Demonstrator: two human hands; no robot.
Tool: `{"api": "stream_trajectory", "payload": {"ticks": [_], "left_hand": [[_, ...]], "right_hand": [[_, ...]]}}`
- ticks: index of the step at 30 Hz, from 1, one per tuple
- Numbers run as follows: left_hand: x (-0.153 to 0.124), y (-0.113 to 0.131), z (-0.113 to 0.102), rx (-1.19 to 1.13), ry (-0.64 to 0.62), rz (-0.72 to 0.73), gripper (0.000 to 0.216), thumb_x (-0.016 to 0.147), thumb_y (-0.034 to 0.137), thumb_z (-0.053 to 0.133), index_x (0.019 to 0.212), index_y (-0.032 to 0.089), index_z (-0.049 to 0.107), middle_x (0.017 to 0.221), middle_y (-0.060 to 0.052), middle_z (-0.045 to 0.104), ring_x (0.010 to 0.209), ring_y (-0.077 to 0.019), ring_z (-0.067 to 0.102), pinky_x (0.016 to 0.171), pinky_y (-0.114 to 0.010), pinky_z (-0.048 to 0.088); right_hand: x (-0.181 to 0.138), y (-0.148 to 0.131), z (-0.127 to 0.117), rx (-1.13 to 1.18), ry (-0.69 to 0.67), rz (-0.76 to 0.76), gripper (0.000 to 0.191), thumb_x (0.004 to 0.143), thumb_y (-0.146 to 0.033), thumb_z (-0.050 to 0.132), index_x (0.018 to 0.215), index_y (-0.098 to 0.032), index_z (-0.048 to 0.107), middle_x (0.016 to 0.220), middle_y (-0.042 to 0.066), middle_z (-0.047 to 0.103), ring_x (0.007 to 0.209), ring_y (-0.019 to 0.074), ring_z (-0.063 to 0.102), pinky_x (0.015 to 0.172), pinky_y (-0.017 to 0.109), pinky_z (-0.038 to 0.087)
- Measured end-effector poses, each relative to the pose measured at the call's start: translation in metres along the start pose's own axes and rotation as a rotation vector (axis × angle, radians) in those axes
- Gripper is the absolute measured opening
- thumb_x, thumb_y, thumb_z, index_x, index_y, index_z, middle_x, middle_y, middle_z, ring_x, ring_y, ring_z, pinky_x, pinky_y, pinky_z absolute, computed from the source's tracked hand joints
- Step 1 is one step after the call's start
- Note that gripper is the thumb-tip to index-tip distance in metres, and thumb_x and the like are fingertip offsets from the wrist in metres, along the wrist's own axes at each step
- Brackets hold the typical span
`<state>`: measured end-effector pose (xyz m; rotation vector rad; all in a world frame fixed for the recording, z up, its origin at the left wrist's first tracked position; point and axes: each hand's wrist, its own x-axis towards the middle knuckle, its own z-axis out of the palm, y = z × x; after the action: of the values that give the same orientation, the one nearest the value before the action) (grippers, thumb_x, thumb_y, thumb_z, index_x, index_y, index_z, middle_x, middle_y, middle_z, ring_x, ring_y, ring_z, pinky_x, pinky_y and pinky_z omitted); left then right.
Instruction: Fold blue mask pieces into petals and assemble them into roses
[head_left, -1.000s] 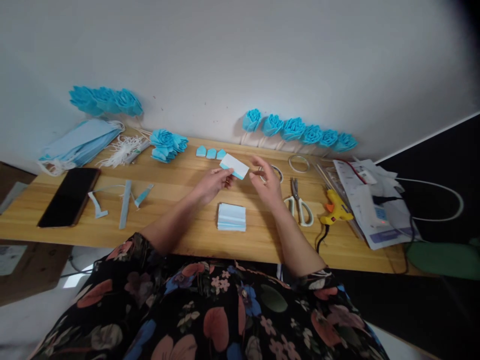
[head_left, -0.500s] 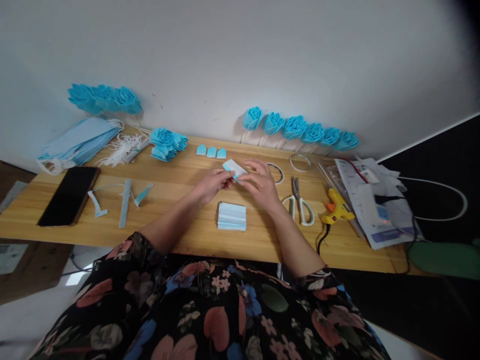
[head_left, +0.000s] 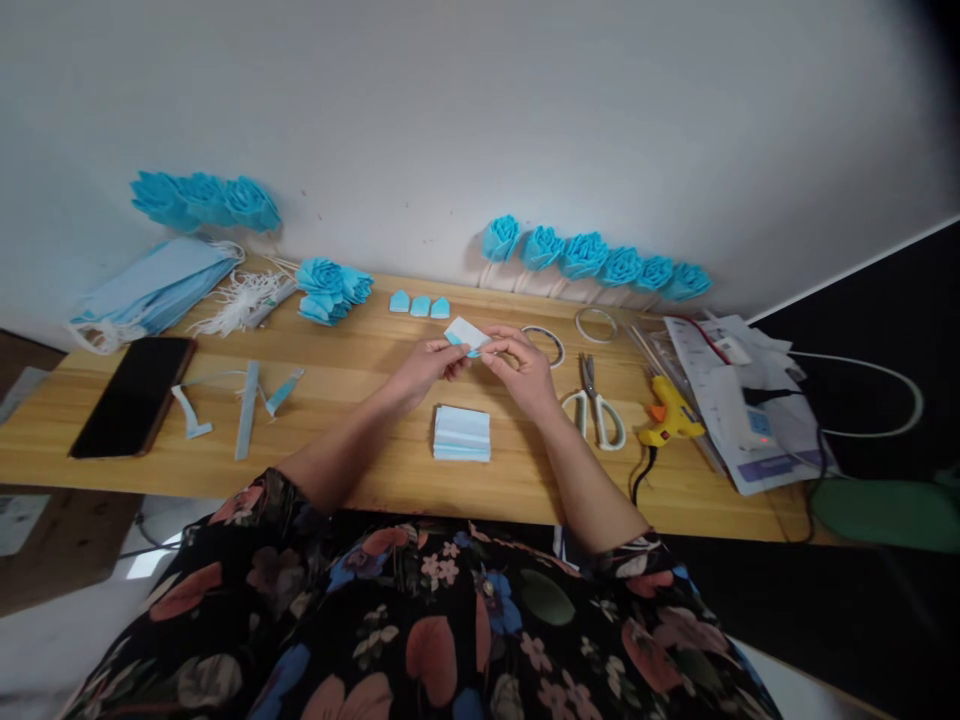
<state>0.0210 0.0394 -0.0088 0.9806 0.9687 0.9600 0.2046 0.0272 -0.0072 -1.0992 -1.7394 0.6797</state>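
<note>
My left hand [head_left: 424, 368] and my right hand [head_left: 522, 372] meet above the middle of the wooden table [head_left: 375, 470]. Both pinch one small white and light-blue cloth piece [head_left: 465, 333] between their fingertips. Just below the hands a stack of cut white-blue rectangles [head_left: 462, 434] lies on the table. Three small folded blue pieces [head_left: 419, 304] sit in a row beyond the hands.
Blue fabric roses [head_left: 592, 262] line the wall, more roses [head_left: 202, 199] at left and a bunch [head_left: 330, 287] on the table. Face masks [head_left: 154, 285], a phone [head_left: 135, 392], cut strips [head_left: 247, 398], scissors [head_left: 596, 405], a yellow glue gun [head_left: 671, 415], rings [head_left: 596, 324] and papers [head_left: 742, 400] lie around.
My right hand came in from the right and took hold of the cloth piece that the left hand held alone. The piece now shows smaller between the fingertips.
</note>
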Motion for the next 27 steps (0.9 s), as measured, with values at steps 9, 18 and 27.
{"api": "stream_trajectory", "payload": {"ticks": [9, 18, 27], "left_hand": [[-0.002, 0.004, 0.002, -0.075, -0.021, -0.031, 0.019, 0.078, 0.024, 0.072, 0.066, 0.012, 0.065, 0.064, -0.003, 0.064, 0.052, -0.0086, 0.052, 0.055, -0.024, 0.037], [0.000, 0.006, 0.000, -0.233, -0.051, -0.129, 0.014, 0.082, 0.019, 0.066, 0.070, 0.012, 0.063, 0.060, -0.002, 0.062, 0.051, -0.0088, 0.052, 0.051, -0.023, 0.035], [0.000, 0.002, 0.000, -0.014, -0.045, -0.079, 0.022, 0.078, 0.026, 0.069, 0.063, 0.013, 0.061, 0.058, 0.000, 0.060, 0.049, -0.0077, 0.049, 0.052, -0.023, 0.034]], "right_hand": [[-0.001, -0.002, 0.000, -0.045, 0.034, -0.065, 0.012, 0.087, -0.035, 0.066, 0.084, -0.025, 0.071, 0.118, 0.007, 0.068, 0.113, 0.0236, 0.062, 0.103, 0.045, 0.044], [0.001, 0.001, -0.001, -0.289, -0.082, -0.236, 0.035, 0.083, -0.032, 0.069, 0.118, -0.034, 0.069, 0.146, 0.004, 0.053, 0.135, 0.0296, 0.045, 0.113, 0.055, 0.034], [0.001, 0.005, -0.001, -0.212, -0.060, -0.234, 0.012, 0.088, -0.032, 0.065, 0.085, -0.028, 0.076, 0.126, 0.004, 0.066, 0.125, 0.0259, 0.054, 0.109, 0.049, 0.039]]}}
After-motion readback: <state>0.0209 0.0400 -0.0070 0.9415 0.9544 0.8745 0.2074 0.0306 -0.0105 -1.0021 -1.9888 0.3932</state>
